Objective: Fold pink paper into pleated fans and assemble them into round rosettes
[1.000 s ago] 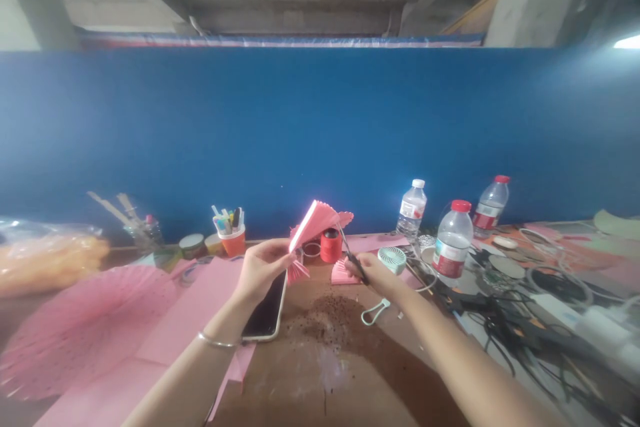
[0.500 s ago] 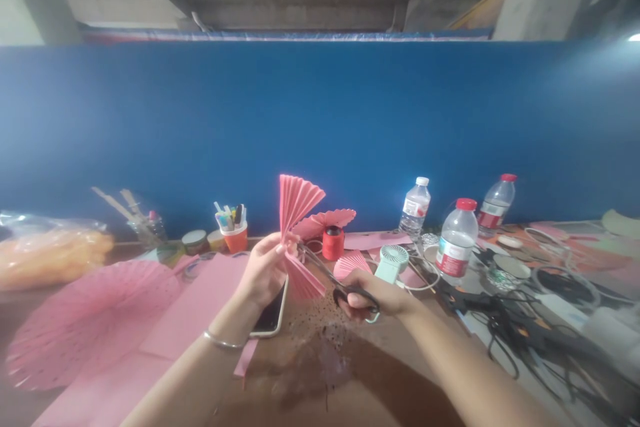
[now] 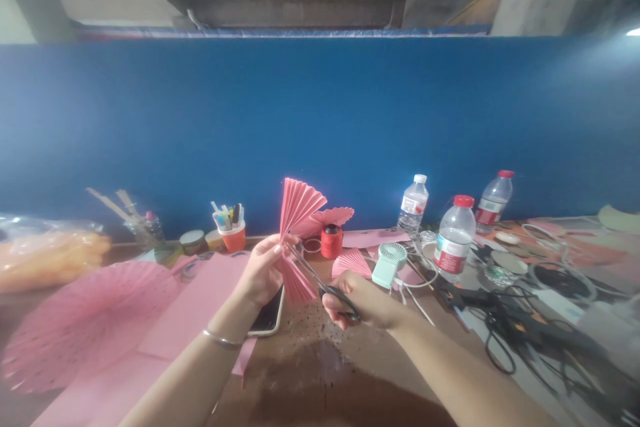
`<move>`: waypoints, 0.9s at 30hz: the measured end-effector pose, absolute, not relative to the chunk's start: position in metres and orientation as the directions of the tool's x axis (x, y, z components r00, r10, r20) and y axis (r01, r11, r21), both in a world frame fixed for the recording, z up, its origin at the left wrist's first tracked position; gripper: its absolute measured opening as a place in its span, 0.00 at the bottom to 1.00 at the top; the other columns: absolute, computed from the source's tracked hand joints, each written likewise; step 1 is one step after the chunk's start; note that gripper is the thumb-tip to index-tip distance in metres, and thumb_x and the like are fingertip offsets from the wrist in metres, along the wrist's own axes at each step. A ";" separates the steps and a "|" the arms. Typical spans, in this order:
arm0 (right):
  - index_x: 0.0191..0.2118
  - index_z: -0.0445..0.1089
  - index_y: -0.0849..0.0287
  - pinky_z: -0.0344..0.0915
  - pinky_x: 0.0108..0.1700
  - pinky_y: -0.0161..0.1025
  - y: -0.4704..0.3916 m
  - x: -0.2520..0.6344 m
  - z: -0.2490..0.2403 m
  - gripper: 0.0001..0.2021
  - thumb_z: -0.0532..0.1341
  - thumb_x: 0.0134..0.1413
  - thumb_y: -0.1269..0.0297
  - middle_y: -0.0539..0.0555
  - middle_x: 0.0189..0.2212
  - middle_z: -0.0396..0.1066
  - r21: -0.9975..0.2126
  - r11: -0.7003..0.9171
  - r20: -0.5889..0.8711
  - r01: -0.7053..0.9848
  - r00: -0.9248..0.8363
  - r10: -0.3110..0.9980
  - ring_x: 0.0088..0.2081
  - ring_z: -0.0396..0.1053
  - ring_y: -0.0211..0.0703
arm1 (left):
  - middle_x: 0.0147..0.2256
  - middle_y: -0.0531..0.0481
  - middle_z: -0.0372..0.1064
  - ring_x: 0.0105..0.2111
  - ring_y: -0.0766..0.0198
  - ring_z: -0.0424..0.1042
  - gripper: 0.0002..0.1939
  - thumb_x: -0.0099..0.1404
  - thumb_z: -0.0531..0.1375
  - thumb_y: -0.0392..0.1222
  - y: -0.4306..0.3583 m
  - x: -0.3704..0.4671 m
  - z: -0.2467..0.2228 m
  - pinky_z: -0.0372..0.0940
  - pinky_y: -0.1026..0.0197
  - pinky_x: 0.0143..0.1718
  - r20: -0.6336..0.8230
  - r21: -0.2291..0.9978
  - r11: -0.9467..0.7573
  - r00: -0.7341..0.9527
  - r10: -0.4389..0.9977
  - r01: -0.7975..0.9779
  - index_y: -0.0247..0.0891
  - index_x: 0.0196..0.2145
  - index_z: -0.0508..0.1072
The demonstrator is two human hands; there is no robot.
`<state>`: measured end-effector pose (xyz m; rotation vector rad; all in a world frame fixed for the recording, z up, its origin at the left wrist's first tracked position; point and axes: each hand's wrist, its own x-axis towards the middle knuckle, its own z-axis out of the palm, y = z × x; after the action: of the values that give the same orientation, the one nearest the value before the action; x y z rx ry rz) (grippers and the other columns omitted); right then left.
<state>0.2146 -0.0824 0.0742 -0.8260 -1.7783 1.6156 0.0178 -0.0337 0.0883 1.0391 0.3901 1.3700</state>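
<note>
Your left hand (image 3: pixel 265 265) pinches the pleated pink paper (image 3: pixel 299 208) at its middle, above the desk (image 3: pixel 300 380) — your right hand's (image 3: pixel 363 297) grip is closed around the scissors (image 3: pixel 340 297), blades at the pinch.

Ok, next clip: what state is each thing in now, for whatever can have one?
Pleated paper: fanned open, pinched mid-length in the left hand.
Scissors: in the right hand's grip, tips at the pinch; blades open or closed, cannot tell.
Phone: screen dark, partly covered.
White-capped bottle: upright, capped.
Two red-capped bottles: upright, capped.
Cup: upright, holding pens.
</note>
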 end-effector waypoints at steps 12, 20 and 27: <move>0.21 0.61 0.60 0.49 0.22 0.31 -0.081 0.206 0.061 0.18 0.60 0.45 0.49 0.45 0.16 0.57 -0.937 0.250 0.103 0.244 -0.491 0.865 0.20 0.54 0.32 | 0.29 0.52 0.68 0.25 0.74 0.66 0.14 0.48 0.66 0.38 -0.042 0.029 0.089 0.64 0.71 0.27 0.221 0.665 0.065 0.279 0.935 -0.744 0.33 0.34 0.72; 0.25 0.66 0.60 0.47 0.23 0.31 -0.085 0.203 0.068 0.13 0.59 0.49 0.54 0.45 0.17 0.60 -0.718 0.440 0.240 0.540 -0.401 0.884 0.21 0.56 0.34 | 0.29 0.52 0.69 0.26 0.68 0.68 0.12 0.49 0.65 0.42 -0.044 0.031 0.085 0.64 0.66 0.28 0.148 0.743 0.062 0.254 0.956 -0.666 0.36 0.32 0.72; 0.24 0.66 0.59 0.46 0.24 0.31 -0.081 0.204 0.061 0.13 0.58 0.50 0.55 0.46 0.17 0.62 -0.606 0.506 0.342 0.613 -0.373 0.862 0.20 0.57 0.34 | 0.33 0.53 0.70 0.29 0.68 0.68 0.12 0.51 0.64 0.43 -0.044 0.031 0.081 0.64 0.65 0.30 0.121 0.750 0.103 0.288 0.950 -0.654 0.37 0.34 0.73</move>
<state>0.2036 -0.0810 0.0613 -1.2020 -2.1156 0.5074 0.0311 -0.0444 0.0813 0.8100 0.4487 1.2434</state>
